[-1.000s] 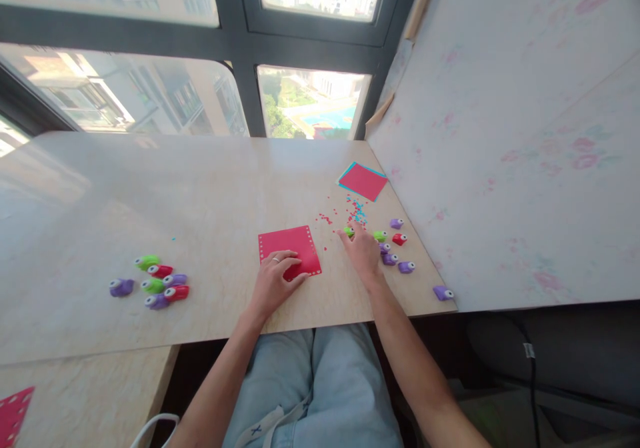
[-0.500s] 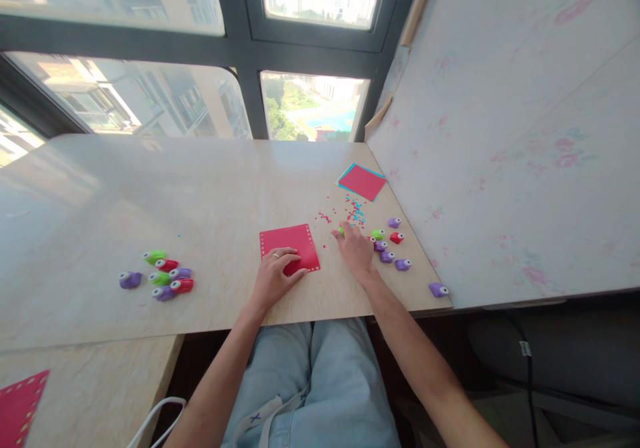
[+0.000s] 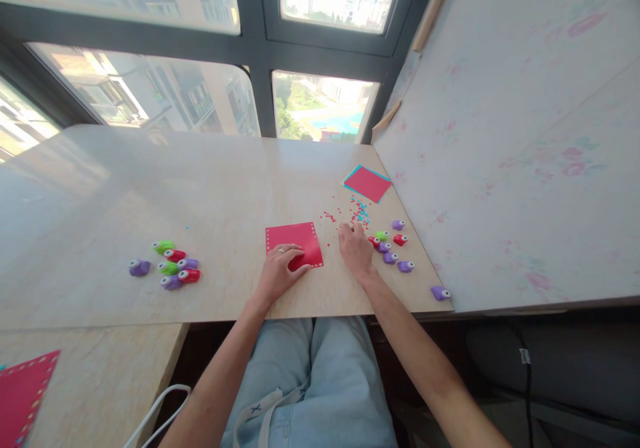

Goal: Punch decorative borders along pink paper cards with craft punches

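Note:
A sheet of red paper [image 3: 295, 235] lies flat on the table, small holes punched along its edges. My left hand [image 3: 281, 268] rests on its lower part, fingers stretched out and thumb spread. To the right of the sheet, my right hand [image 3: 357, 251] is closed with its fingers curled down. A green craft punch showed between these fingers half a second ago; now the fingers hide it. Just beyond that hand lie red and blue paper bits [image 3: 361, 211]. Beside it on the right are several small craft punches [image 3: 391, 259] in purple, red and green.
A stack of red and blue paper [image 3: 367, 184] lies at the back right near the wall [image 3: 500, 135]. More punches [image 3: 175, 267] sit together at the left. Another punched red sheet [image 3: 25, 395] is at the lower left, near a white cable [image 3: 163, 398].
The view has shifted slightly, so the table things appear a little to the right. My right hand's fingers have curled in, and the green punch has gone out of sight. My left hand stays on the sheet.

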`<state>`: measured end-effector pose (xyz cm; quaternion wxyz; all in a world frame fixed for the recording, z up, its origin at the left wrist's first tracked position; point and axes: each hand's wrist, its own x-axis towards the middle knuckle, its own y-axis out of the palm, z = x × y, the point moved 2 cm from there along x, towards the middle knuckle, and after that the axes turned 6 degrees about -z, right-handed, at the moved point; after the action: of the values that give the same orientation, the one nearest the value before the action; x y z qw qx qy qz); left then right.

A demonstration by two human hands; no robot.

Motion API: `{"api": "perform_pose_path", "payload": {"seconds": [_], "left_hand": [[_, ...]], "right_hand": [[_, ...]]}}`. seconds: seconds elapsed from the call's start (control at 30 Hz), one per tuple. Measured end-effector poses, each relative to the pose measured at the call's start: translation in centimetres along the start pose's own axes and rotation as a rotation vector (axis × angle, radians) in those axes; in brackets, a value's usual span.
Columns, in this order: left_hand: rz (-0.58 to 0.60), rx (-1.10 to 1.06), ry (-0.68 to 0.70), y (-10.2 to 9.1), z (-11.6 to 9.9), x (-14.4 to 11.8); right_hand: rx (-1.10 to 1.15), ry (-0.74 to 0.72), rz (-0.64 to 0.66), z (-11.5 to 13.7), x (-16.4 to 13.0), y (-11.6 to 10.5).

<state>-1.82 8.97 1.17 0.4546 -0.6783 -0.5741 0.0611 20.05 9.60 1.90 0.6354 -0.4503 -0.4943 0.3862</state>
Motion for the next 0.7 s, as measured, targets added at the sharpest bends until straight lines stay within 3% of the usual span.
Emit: {"api": "perform_pose_path", "payload": {"seconds": [0.17,0.3,0.43,0.7], "left_hand": [[-0.005,-0.009,0.006,0.2,0.2,0.0],[-0.006,-0.011,0.0,0.3,0.3,-0.1],[0.0,-0.018,-0.003,0.2,0.2,-0.1],[-0.005,-0.004,-0.004,0.3,0.2,-0.2]], "right_hand": [[0.118,-0.025,-0.094,-0.4,0.1,0.9],[0.435,-0.151,-0.19,-1.0,-0.1,1.5],[0.767,-0.266,-0.084,-1.6,-0.4,2.1],[0.942,-0.304,0.017,-1.7,-0.5,1.8]]}}
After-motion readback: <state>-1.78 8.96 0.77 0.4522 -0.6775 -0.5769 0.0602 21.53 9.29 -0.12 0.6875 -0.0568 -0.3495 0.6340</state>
